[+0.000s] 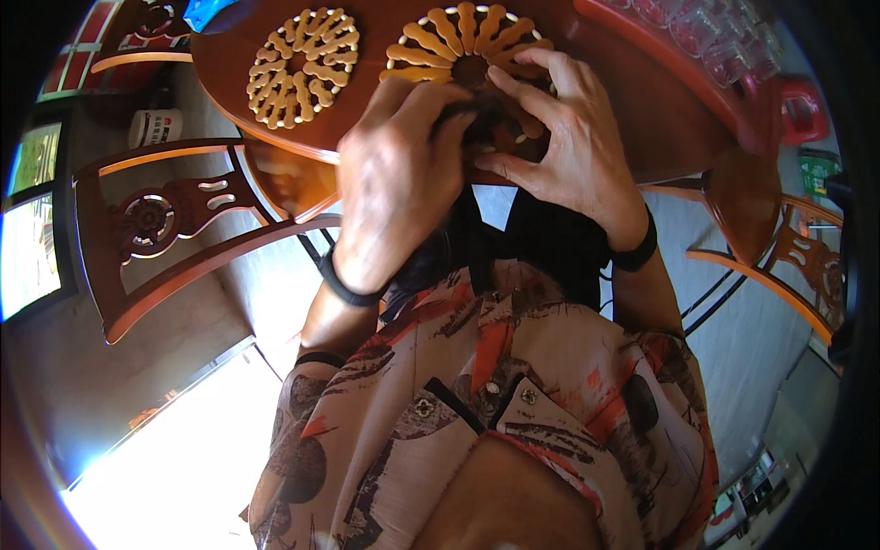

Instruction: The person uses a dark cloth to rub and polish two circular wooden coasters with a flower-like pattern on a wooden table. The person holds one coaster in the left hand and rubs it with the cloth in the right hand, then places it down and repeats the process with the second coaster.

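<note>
A round wooden trivet [466, 32] lies on the table in front of me, its brown peg-shaped pieces fanned in a ring with white beads along the rim. Both hands are at its near side. My left hand [399, 151] has bent fingers closed at the near left part; their tips are blurred and in shadow, so what they pinch is hidden. My right hand [577, 128] wraps the near right part, thumb by the near edge and fingers over the pegs. Farther left, apart from my hands, lies a second trivet [312, 69] of lighter wood with white beads.
The dark red round table [367, 119] curves past my hands. Clear glass cups [697, 32] stand on a red tray [655, 64] at the far right. A blue item [206, 11] touches the far left edge. Carved wooden chairs [174, 151] stand around, with a white bucket [156, 126] behind.
</note>
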`<control>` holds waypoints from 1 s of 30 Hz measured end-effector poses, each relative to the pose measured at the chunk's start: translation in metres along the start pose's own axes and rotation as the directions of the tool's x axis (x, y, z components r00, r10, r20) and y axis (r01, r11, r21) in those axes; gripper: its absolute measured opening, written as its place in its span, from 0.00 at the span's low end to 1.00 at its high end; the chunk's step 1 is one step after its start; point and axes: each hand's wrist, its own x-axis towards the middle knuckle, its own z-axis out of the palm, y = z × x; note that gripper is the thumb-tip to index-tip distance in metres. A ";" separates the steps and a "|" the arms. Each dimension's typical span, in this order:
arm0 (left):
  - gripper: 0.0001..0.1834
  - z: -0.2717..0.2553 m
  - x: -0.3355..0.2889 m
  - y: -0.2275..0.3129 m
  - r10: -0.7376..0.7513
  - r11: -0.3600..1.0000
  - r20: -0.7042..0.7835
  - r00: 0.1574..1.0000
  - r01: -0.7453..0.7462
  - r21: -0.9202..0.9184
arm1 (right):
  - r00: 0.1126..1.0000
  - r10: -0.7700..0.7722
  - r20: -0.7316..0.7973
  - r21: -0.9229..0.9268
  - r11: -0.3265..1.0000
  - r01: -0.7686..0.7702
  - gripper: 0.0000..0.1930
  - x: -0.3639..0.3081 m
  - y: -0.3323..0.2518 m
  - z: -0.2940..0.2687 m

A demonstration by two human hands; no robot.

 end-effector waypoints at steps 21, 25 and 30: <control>0.08 0.040 0.012 0.015 -0.111 0.972 0.008 0.994 0.107 0.210 | 0.999 0.033 0.006 0.050 0.998 -0.034 0.43 0.000 -0.004 0.001; 0.08 0.013 -0.024 0.026 -0.117 0.981 0.142 0.983 0.092 0.168 | 1.000 0.010 -0.026 0.041 0.999 -0.009 0.43 -0.002 -0.003 0.004; 0.09 -0.009 -0.017 0.020 -0.100 0.992 0.217 0.971 0.082 0.091 | 1.000 -0.007 -0.020 0.046 0.999 0.008 0.49 -0.003 -0.003 0.003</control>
